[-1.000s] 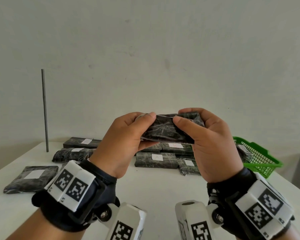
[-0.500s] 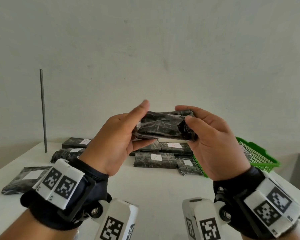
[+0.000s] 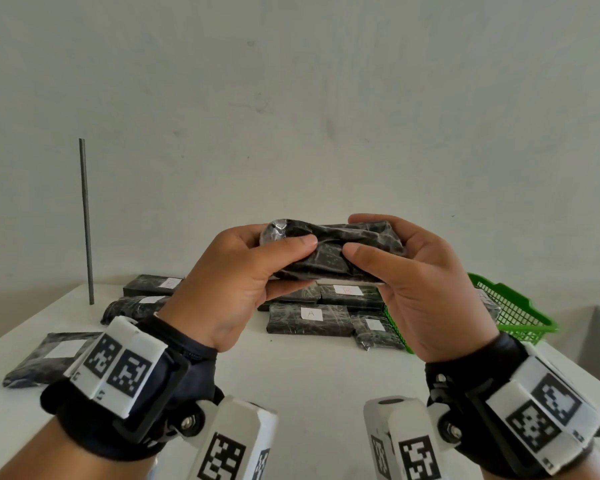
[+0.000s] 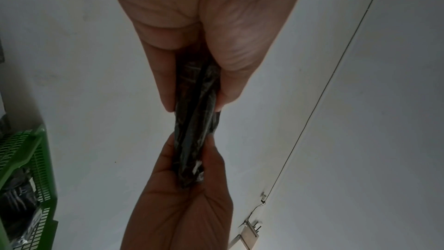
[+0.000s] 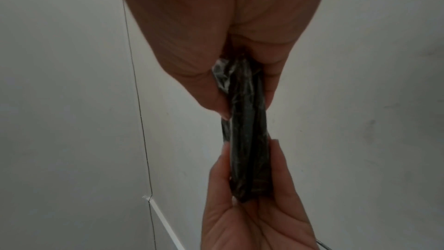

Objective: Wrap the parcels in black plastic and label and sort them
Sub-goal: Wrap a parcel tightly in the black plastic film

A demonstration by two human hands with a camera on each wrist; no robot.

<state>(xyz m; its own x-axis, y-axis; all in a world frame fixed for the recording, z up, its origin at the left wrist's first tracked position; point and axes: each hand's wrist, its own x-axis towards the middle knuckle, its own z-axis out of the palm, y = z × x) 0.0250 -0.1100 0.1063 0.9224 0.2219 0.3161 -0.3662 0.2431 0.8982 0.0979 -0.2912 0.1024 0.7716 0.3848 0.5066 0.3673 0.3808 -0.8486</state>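
Both hands hold 1 black-wrapped parcel [image 3: 333,252] in the air above the desk [image 3: 291,375]: the left hand [image 3: 236,289] has its grip on the parcel's left end, the right hand [image 3: 426,289] on its right end, thumbs on top; labelled parcels [image 3: 310,318] lie beyond, a green basket [image 3: 513,306] at far right

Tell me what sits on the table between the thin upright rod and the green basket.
In the head view, black-wrapped parcels with white labels lie between the rod and the green basket; both hands partly hide that stretch.
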